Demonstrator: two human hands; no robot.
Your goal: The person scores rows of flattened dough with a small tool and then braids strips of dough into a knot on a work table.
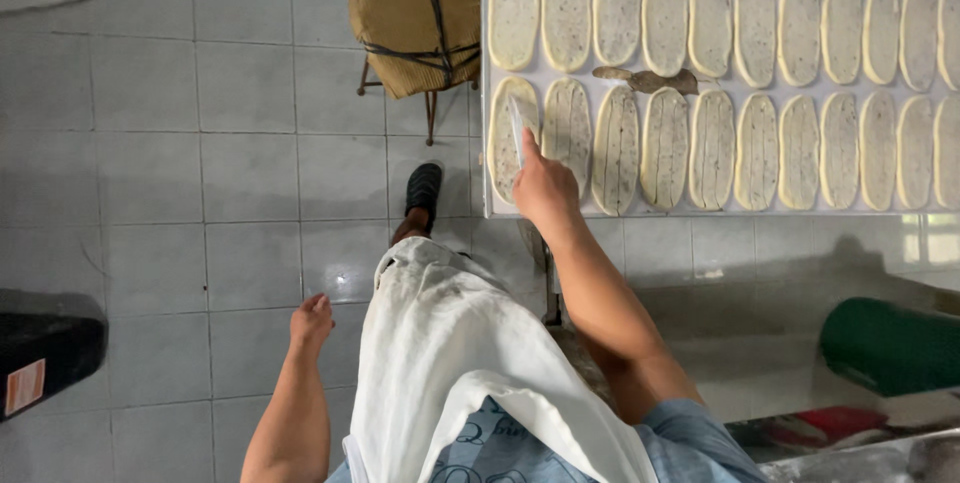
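Tiled floor (250,173) fills the left. White table (760,83) top right carries two rows of oval dough (616,151), lower row scored. Stool (418,23) stands just beside table's left edge. Apron (450,343) covers your front. Your right hand (545,188) grips a scraper (517,131) on the leftmost lower dough. Left hand (311,321) hangs loosely curled, holding nothing. Spatula (645,79) lies btwn rows.

a single head-worn camera looks steeply down along the person's own front, close over the white apron (450,363) and both forearms. its upper part takes in the near edge of the white table (700,211) carrying two rows of dough ovals; grey floor tiles (200,163) and a stool (418,23) fill the left.
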